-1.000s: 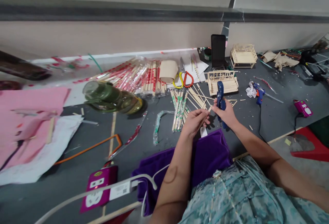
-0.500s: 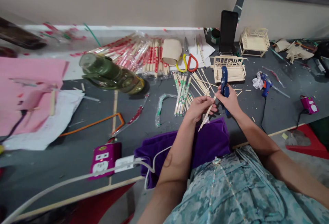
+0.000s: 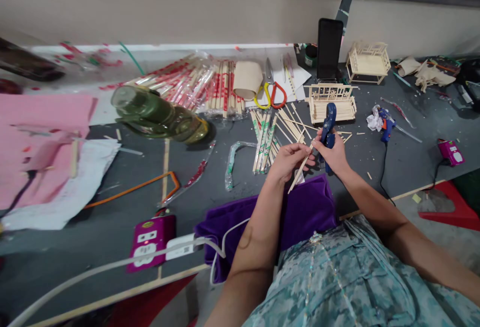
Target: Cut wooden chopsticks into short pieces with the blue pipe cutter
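Thin wooden sticks (image 3: 299, 175) slant down between my hands, pinched in the fingers of my left hand (image 3: 290, 161). My right hand (image 3: 333, 153) is wrapped round a dark blue hand tool (image 3: 329, 122), and its thumb touches the upper end of the sticks. Loose sticks (image 3: 292, 124) and green-marked wrapped chopsticks (image 3: 265, 139) lie just beyond my left hand. Behind the tool stands a small bench made of sticks (image 3: 332, 104). A purple cloth (image 3: 307, 209) lies below my hands.
Scissors (image 3: 269, 84), a phone (image 3: 329, 49) and a second stick bench (image 3: 368, 62) are at the back. A green bottle (image 3: 159, 114) lies left. A blue glue gun (image 3: 387, 124) sits right. A purple power socket (image 3: 152, 242) is near the front edge.
The camera view has shifted slightly. Both hands stay close together with the same sticks and blue tool; the tool is tilted a little more.
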The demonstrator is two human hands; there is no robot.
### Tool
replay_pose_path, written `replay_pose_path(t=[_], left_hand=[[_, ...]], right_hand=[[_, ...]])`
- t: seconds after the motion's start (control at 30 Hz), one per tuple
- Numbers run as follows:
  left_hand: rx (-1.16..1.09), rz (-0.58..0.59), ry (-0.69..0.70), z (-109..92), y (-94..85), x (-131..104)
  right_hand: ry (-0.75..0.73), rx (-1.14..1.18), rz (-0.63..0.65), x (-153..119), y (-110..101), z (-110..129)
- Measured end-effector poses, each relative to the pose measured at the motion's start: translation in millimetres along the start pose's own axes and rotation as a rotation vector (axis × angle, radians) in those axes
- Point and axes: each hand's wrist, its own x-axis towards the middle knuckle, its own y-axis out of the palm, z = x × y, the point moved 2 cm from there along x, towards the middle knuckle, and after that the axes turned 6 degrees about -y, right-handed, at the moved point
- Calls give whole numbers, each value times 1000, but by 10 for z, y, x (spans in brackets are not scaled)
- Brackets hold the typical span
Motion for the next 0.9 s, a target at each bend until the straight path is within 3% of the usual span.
replay_pose_path(t=[0.9], left_hand=[[27,13,44,-57,18,-58]], right_hand=[[-44,-23,32,-94,9,31]])
